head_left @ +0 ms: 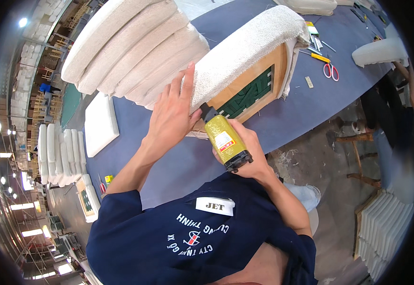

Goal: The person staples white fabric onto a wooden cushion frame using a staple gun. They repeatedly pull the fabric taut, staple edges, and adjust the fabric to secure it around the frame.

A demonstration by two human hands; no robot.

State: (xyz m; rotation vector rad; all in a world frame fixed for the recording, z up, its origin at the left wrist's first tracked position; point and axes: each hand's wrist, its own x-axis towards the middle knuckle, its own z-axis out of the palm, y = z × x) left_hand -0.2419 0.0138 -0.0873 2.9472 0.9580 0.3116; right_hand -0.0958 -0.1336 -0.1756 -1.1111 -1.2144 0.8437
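A padded seat (250, 50) in cream woven fabric stands on edge on the blue-grey table, its wooden frame and green webbing toward me. My left hand (173, 111) lies against the seat's left end, fingers stretched and thumb near the lower corner. My right hand (252, 147) is closed around a gold-coloured pneumatic staple gun (223, 137). The gun's black nose meets the frame's lower left corner, close beside my left thumb. The grip itself is mostly hidden behind the gun's body.
Behind my left hand leans a row of several cream cushions (136, 47). Scissors (331, 71), a yellow-handled tool (320, 58) and metal rods lie at the table's right. A white pad (101, 124) rests at the left. Another person (392, 104) is at the far right.
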